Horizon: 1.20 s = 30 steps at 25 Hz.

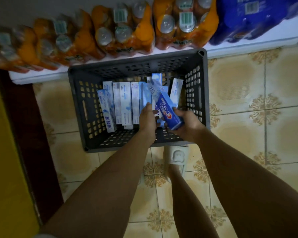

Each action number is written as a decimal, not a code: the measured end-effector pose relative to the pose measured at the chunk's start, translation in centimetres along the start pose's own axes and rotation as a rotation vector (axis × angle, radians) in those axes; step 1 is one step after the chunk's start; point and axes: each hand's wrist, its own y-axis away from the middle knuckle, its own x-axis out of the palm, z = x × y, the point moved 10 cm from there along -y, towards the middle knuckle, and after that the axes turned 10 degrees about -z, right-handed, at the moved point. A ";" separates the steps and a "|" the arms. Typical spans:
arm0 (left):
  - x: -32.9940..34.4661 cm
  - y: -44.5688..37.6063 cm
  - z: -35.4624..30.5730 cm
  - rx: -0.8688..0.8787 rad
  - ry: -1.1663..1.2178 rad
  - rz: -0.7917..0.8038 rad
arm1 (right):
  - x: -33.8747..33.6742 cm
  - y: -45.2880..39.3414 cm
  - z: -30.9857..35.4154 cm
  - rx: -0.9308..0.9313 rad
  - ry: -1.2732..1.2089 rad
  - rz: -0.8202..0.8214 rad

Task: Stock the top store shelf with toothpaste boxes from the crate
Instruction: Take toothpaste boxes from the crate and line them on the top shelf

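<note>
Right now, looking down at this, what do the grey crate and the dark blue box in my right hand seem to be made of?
The grey crate looks like moulded plastic with a matte finish: its walls are pierced with regular holes and its rim is thick and rounded. The dark blue box held by the right hand looks like printed cardboard with a slight sheen, going by its sharp folded edges.

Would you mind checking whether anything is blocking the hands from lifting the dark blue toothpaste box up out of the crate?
Nothing visible blocks it. The right hand already grips the dark blue toothpaste box, which lies on top of the others, and the crate is open above. The top shelf is out of view.
</note>
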 end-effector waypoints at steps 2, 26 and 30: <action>-0.8 1.9 -1.1 -0.049 0.098 0.046 | 1.1 3.1 0.9 0.032 -0.014 0.052; -16.4 42.0 -25.9 0.334 -0.495 0.515 | 18.6 48.4 15.0 -0.530 0.823 0.261; -19.4 47.5 -30.0 0.349 -0.515 0.552 | 22.0 55.1 16.3 -0.659 0.873 0.347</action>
